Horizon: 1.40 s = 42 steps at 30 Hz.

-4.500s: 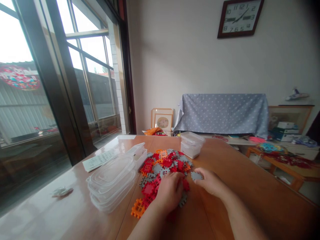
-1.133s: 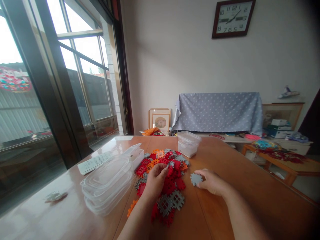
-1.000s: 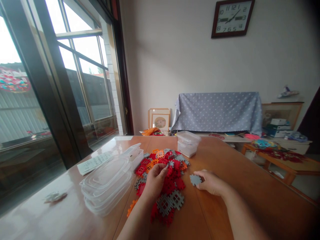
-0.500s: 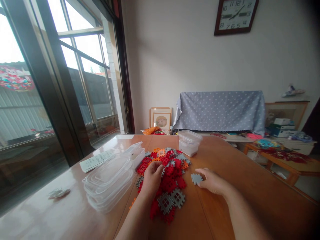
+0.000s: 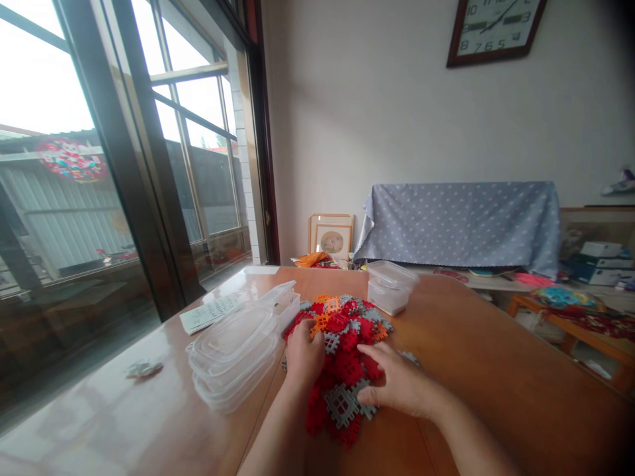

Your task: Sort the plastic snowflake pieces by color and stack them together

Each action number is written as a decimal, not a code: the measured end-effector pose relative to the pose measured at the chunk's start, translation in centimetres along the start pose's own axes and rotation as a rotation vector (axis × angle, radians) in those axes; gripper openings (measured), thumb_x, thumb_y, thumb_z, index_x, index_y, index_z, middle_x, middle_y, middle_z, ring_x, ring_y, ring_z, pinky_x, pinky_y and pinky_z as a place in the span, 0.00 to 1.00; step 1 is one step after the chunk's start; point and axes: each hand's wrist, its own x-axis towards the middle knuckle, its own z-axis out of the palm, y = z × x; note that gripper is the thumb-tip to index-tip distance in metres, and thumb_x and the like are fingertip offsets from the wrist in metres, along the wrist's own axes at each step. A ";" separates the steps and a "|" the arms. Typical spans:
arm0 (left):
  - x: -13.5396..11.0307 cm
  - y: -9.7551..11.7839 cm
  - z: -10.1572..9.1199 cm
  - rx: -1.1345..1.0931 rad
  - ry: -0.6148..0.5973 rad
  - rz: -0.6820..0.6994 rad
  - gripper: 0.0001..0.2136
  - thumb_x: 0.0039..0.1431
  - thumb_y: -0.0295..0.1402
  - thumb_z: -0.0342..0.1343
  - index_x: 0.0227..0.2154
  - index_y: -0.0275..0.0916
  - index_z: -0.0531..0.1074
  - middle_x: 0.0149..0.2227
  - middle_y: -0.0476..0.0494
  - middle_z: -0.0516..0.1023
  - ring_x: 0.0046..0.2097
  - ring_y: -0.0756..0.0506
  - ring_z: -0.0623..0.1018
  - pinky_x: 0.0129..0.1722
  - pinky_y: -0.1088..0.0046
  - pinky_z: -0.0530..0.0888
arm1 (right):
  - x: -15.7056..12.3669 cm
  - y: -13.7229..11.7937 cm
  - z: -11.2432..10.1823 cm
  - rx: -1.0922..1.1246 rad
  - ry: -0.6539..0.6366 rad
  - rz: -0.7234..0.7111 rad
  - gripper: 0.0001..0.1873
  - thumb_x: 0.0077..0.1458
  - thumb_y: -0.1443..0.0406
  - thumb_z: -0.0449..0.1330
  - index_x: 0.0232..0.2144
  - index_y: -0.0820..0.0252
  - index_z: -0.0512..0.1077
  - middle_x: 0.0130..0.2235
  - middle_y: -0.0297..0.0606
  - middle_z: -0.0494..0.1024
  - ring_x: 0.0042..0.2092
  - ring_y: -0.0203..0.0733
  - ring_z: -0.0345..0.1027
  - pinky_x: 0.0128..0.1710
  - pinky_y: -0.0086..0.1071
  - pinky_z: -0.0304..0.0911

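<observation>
A heap of red, grey and orange interlocking plastic tiles [image 5: 350, 367] lies on the wooden table. My left hand [image 5: 305, 354] is over the heap's left side, its thumb and forefinger brought together beside an orange tile [image 5: 321, 322]; what the fingers hold, if anything, is hidden. Over the right side of the heap, my right hand [image 5: 397, 382] has thumb and fingers apart, with nothing between them. Below its thumb are two grey window-pattern tiles [image 5: 341, 406]. Another grey tile [image 5: 411, 357] lies on the table behind my right hand, partly covered by it.
Stacked clear plastic lids or boxes [image 5: 233, 360] stand left of the heap, with an open clear box [image 5: 288, 307] behind. A lidded clear box [image 5: 389, 291] stands behind the heap. A written paper [image 5: 208, 313] and a small bag [image 5: 143, 369] lie at left.
My right hand has let go of the grey tile on the table at right and moved left over the heap. My left hand stays at the heap. The view has turned slightly left.
</observation>
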 end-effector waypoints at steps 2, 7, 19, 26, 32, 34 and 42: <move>-0.4 0.4 -0.1 0.114 -0.042 -0.006 0.19 0.58 0.33 0.53 0.51 0.38 0.74 0.53 0.36 0.78 0.56 0.37 0.74 0.57 0.63 0.67 | -0.3 -0.8 0.4 -0.072 -0.033 -0.034 0.53 0.34 0.46 0.76 0.64 0.41 0.66 0.59 0.42 0.72 0.58 0.61 0.67 0.56 0.45 0.63; -1.9 1.6 0.0 0.225 -0.166 0.036 0.20 0.57 0.41 0.57 0.52 0.43 0.75 0.53 0.38 0.78 0.56 0.34 0.73 0.56 0.60 0.67 | 0.1 -1.5 1.9 -0.054 -0.022 -0.049 0.44 0.43 0.55 0.73 0.63 0.44 0.68 0.59 0.41 0.72 0.58 0.56 0.67 0.58 0.42 0.62; -1.7 1.7 0.7 0.103 -0.137 0.061 0.11 0.62 0.34 0.53 0.44 0.44 0.77 0.46 0.43 0.82 0.50 0.41 0.77 0.50 0.68 0.69 | 2.1 -1.7 5.1 0.202 0.198 -0.133 0.26 0.54 0.59 0.64 0.56 0.51 0.74 0.53 0.42 0.79 0.53 0.50 0.73 0.55 0.42 0.68; -2.2 2.3 0.4 0.170 -0.102 0.164 0.14 0.60 0.33 0.53 0.47 0.46 0.76 0.51 0.42 0.79 0.57 0.37 0.72 0.56 0.61 0.66 | 3.7 0.1 3.3 0.267 0.412 0.036 0.20 0.58 0.53 0.59 0.47 0.55 0.79 0.43 0.42 0.84 0.45 0.49 0.78 0.48 0.41 0.72; -2.8 2.0 0.7 0.211 -0.250 0.264 0.20 0.56 0.38 0.57 0.53 0.51 0.75 0.63 0.43 0.71 0.66 0.28 0.61 0.62 0.46 0.59 | 6.7 1.7 2.3 0.186 0.446 0.197 0.20 0.56 0.52 0.58 0.41 0.57 0.80 0.36 0.40 0.84 0.38 0.49 0.78 0.39 0.38 0.71; -2.8 2.0 0.6 0.234 -0.276 0.265 0.19 0.55 0.38 0.57 0.51 0.50 0.76 0.61 0.41 0.72 0.66 0.26 0.62 0.61 0.43 0.58 | 8.0 1.8 2.0 0.142 0.442 0.210 0.18 0.54 0.53 0.58 0.39 0.57 0.80 0.33 0.38 0.83 0.35 0.48 0.77 0.36 0.36 0.68; -2.7 1.8 0.4 0.288 -0.257 0.203 0.12 0.55 0.36 0.55 0.40 0.44 0.78 0.53 0.34 0.77 0.60 0.28 0.68 0.58 0.45 0.62 | 10.9 1.6 1.8 -0.018 0.401 0.272 0.13 0.44 0.58 0.66 0.14 0.55 0.72 0.18 0.34 0.73 0.28 0.44 0.68 0.32 0.33 0.56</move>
